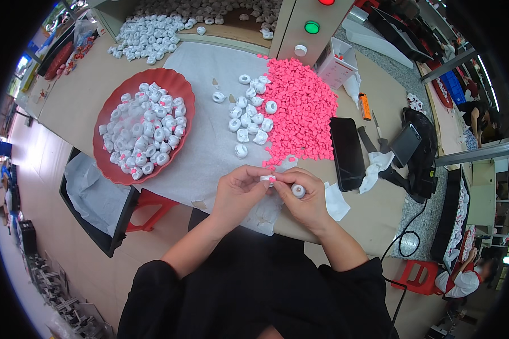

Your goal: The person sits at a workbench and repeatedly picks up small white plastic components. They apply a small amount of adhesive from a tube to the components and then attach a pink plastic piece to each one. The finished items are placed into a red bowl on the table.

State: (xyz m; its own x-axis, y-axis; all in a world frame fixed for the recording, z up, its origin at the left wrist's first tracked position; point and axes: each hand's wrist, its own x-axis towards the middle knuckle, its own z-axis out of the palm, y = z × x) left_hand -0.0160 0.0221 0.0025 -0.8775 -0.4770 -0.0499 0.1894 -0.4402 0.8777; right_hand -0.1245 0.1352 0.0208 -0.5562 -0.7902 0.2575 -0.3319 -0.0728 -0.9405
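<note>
My left hand (237, 195) pinches a small white piece (266, 178) between thumb and fingers at the table's front edge. A tiny pink bow-like piece (273, 179) sits against it, where the fingertips of my right hand (309, 206) meet the left ones. Tucked in my right hand is a small white bottle (298, 191), its round tip facing up. Just beyond my hands lies a large heap of pink bow-like pieces (300, 110). Along the heap's left side are several loose white ring-shaped pieces (246, 119). My fingers partly hide the held piece.
A red scalloped plate (103, 152) holds many white rings, some with pink bits. To the right lie a black phone (346, 152), an orange lighter (365, 106) and a knife (377, 121). A black tray (73, 198) stands left; a box with buttons (305, 42) stands behind.
</note>
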